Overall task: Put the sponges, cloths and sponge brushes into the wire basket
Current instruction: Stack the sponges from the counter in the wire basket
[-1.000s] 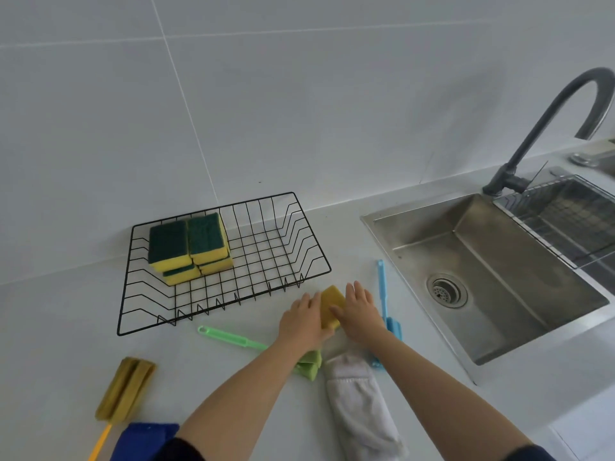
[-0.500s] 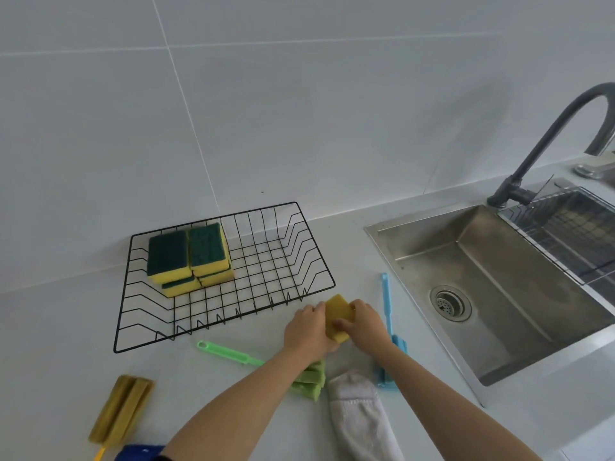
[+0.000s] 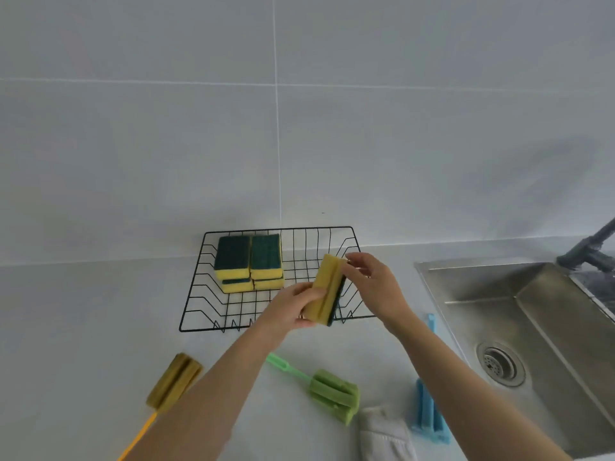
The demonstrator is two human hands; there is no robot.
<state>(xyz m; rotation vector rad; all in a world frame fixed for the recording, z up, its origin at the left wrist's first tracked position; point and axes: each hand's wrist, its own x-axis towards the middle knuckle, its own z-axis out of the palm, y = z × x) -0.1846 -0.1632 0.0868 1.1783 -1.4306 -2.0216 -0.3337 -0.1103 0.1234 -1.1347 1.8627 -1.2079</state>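
A black wire basket [image 3: 199,287] stands against the wall with several yellow-and-green sponges [image 3: 249,261] stacked in its back left. My left hand [image 3: 293,309] grips the lower end of a pair of yellow sponges [image 3: 326,291] held on edge above the basket's front right. My right hand [image 3: 372,281] touches their top end with loosely curled fingers. On the counter lie a green sponge brush [image 3: 332,394], a blue sponge brush [image 3: 429,410], an olive sponge brush with an orange handle [image 3: 174,380] and a white cloth [image 3: 386,434].
A steel sink [image 3: 499,294] with a drain [image 3: 501,364] fills the right side, a dark faucet [image 3: 595,247] at its back. Grey tiled wall rises behind the basket. The blue brush lies close to the sink's left rim.
Both hands lifted the yellow sponges off the counter and carried them up over the basket's front right. The view shifted, so the basket sits nearer the centre.
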